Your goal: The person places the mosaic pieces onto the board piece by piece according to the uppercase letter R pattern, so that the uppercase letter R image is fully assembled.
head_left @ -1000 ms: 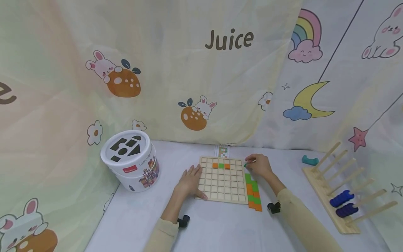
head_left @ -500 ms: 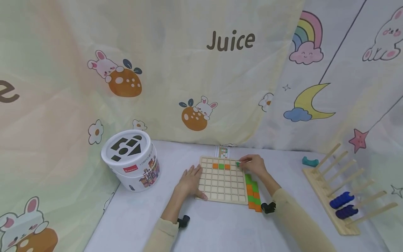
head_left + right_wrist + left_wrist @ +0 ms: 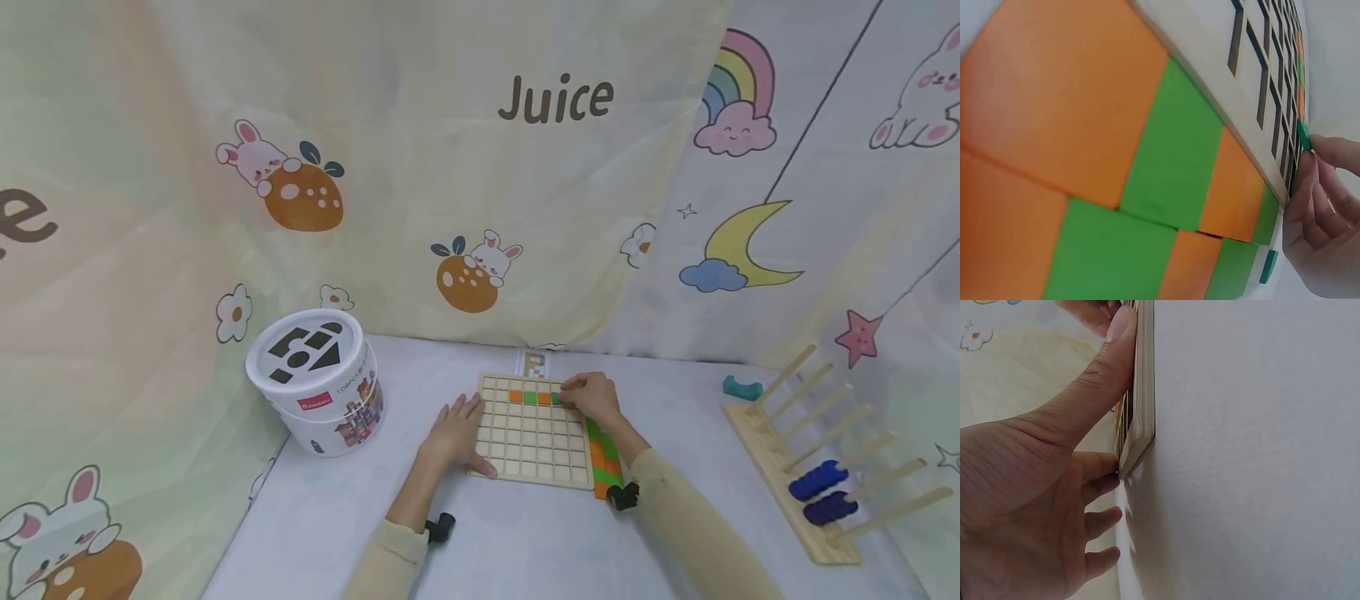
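A square wooden grid board (image 3: 531, 452) lies on the white table. My left hand (image 3: 450, 437) rests at its left side, thumb laid over the near edge and fingers against the side; the left wrist view shows the thumb (image 3: 1094, 384) on the board's rim. My right hand (image 3: 597, 400) reaches over the upper right part of the board. Its thumb and index finger pinch a small green tile (image 3: 1304, 135), tilted at the grid. Orange and green tiles sit in a row in the board's upper part, a green one (image 3: 530, 397) between two orange ones, left of the held tile.
Loose orange and green tiles (image 3: 598, 456) line the board's right side, with a dark green tile (image 3: 1269, 267) close by. A pattern card (image 3: 535, 363) lies behind the board. A white bucket (image 3: 315, 383) stands left; a peg rack (image 3: 795, 487) with blue pieces and a teal piece (image 3: 742, 388) are right.
My right hand has moved left with the green tile, from beyond the board's right edge to over the grid beside the row. My left hand stays where it was.
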A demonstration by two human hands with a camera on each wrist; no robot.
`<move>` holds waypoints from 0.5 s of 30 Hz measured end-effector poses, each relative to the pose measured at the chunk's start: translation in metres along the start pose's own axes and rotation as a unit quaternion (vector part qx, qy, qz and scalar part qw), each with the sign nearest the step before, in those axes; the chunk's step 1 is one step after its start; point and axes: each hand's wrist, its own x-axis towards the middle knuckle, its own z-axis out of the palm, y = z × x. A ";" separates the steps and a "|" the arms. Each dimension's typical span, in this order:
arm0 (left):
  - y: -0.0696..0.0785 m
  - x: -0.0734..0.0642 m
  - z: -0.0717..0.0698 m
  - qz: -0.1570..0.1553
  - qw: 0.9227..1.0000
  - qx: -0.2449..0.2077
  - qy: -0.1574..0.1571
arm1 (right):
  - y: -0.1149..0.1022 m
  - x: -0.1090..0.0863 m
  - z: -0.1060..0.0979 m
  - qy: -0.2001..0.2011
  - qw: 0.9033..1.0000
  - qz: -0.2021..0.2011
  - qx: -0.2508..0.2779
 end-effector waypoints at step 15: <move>0.002 -0.002 -0.005 -0.001 1.000 -0.008 -0.003 | -0.009 -0.004 -0.002 0.007 0.998 -0.025 -0.055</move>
